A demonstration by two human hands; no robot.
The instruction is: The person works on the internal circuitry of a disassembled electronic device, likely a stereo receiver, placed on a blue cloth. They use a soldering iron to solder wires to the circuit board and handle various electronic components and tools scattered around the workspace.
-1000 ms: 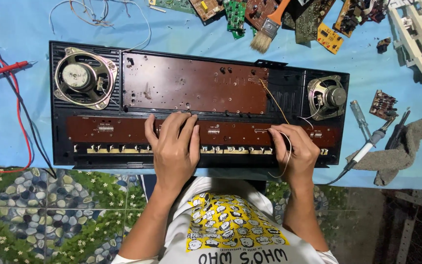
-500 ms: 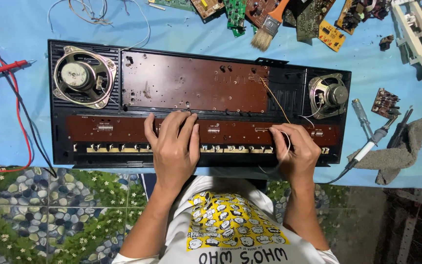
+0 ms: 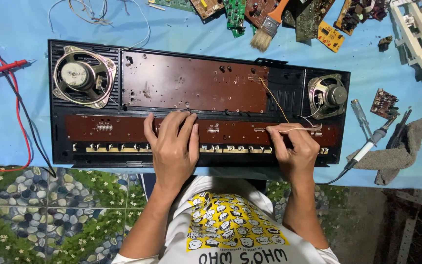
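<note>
The right hand (image 3: 296, 151) is pinching a thin pale wire (image 3: 274, 105) over the long brown circuit board (image 3: 123, 129), mid-frame inside the open black plastic casing (image 3: 54, 98). The left hand (image 3: 172, 144) is lying flat, fingers spread, holding nothing, pressing that board.

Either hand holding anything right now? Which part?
Right hand pinches a thin wire near its free end. Left hand holds nothing; it lies flat on the long brown board.

Left hand (image 3: 172, 144): lies flat on the long brown board (image 3: 123, 129).
Right hand (image 3: 294, 149): pinches a thin wire (image 3: 274, 102).
Brush (image 3: 264, 29): up top.
</note>
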